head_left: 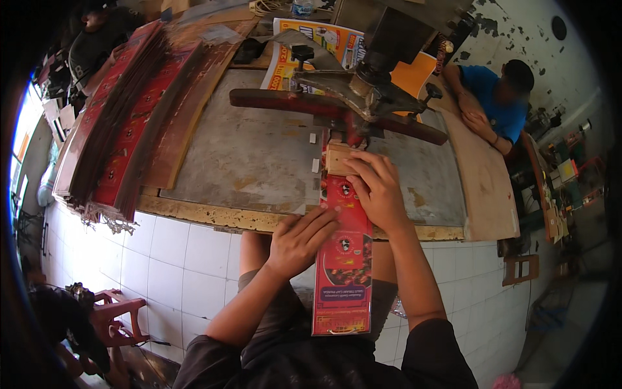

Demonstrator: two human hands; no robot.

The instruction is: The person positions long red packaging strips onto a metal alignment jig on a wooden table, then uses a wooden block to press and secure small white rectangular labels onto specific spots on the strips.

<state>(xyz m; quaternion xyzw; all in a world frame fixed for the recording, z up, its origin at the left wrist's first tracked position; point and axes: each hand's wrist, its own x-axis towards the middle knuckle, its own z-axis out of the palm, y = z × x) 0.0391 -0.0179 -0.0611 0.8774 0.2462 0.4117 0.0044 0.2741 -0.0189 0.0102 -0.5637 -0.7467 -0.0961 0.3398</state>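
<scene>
A long, glossy red printed strip runs from under the press to over my lap, its near end hanging past the table edge. My left hand lies on the strip's left side by the table edge, palm down, fingers stretched out and slightly apart. With my right hand I grip a small flat wooden block, fingers over its right part and thumb at its near edge. The block rests across the strip, just in front of the press head. Two small white pieces sit on the metal plate left of the block.
Above the plate stretches a dark red press bar. Stacks of red printed sheets lie at the left. Brown board covers the table's right end, where a person in blue sits. A red stool stands lower left.
</scene>
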